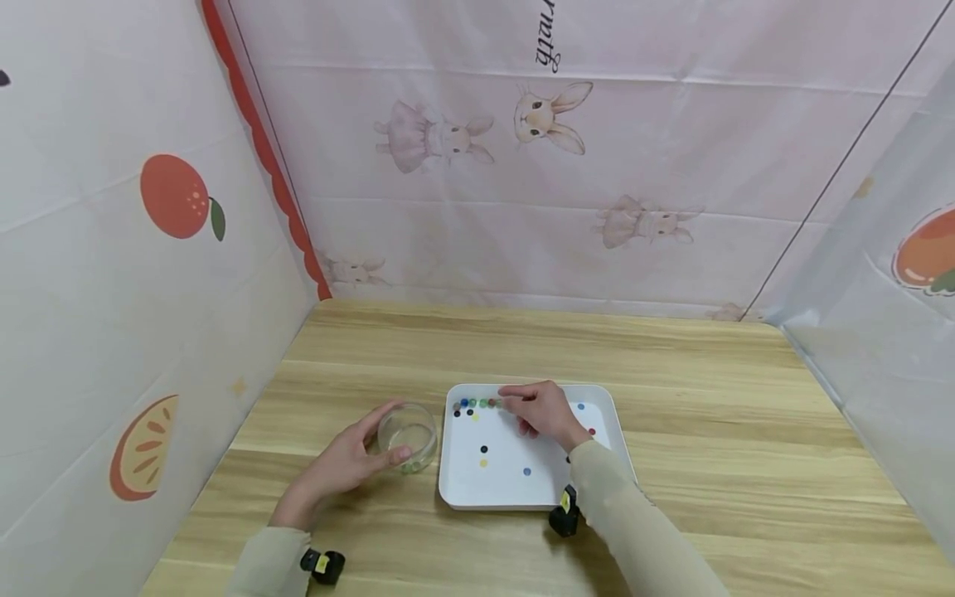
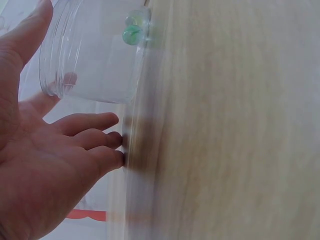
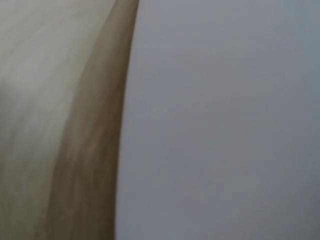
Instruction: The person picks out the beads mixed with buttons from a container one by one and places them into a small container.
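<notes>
A clear plastic jar (image 1: 406, 435) stands on the table left of the white tray (image 1: 477, 489). My left hand (image 1: 346, 456) holds it between thumb and index finger; in the left wrist view the other fingers extend below it. Green and clear marbles (image 2: 133, 34) lie at the jar's bottom. Over the tray's far side, my right hand (image 1: 545, 410) has thumb and index fingertips together at the right end of a row of coloured marbles (image 1: 482, 403), pinching a marble mostly hidden by the fingers. The right wrist view shows only the tray's blurred outer wall (image 3: 215, 125).
Small black, yellow, blue and red dots or beads lie scattered in the tray, among them a blue one (image 1: 526, 472) and a yellow one (image 1: 483, 463). The wooden table (image 1: 731, 431) meets printed curtains (image 1: 634, 149) at the back and sides.
</notes>
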A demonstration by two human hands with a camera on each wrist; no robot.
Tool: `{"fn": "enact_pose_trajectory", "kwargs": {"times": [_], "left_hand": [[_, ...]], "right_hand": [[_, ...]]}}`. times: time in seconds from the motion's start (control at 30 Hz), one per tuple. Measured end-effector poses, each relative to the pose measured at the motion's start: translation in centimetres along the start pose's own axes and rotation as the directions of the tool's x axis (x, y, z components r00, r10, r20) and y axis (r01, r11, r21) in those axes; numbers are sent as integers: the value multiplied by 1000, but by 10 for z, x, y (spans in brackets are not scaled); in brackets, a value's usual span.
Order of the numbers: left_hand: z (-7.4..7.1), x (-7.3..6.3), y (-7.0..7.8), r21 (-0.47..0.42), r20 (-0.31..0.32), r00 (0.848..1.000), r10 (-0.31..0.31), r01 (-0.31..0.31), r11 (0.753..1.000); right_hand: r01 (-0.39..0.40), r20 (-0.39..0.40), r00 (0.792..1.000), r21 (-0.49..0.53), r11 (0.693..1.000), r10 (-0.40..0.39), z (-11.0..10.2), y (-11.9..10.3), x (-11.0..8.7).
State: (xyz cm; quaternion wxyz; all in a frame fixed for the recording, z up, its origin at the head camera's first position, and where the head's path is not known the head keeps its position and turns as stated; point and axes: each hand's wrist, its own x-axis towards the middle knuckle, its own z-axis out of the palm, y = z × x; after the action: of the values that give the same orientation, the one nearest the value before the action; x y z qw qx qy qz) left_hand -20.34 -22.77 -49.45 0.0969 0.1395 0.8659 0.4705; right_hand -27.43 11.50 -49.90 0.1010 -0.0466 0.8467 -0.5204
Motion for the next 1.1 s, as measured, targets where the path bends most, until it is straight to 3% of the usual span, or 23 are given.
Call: {"fn": "enact_pose_trajectory", "kwargs": {"times": [0.37,0.67,0.9,1.1], "left_hand": [[1,0,0,9,-2,1000,-3,3,1000],[1,1,-2,11,2,1000,7,-7,1000],[2,1,0,34,-5,1000,17,-17,999],[2,1,0,47,-11,1000,10,-10,999]], "right_hand": [[31,13,999,-24,999,-31,0,3,2],[40,19,999,-112,993,-38,3,3,4],[-15,0,1000,-90,996,15,5,0,2],[0,-14,1000,-122,993,-2,6,-1,1]]}}
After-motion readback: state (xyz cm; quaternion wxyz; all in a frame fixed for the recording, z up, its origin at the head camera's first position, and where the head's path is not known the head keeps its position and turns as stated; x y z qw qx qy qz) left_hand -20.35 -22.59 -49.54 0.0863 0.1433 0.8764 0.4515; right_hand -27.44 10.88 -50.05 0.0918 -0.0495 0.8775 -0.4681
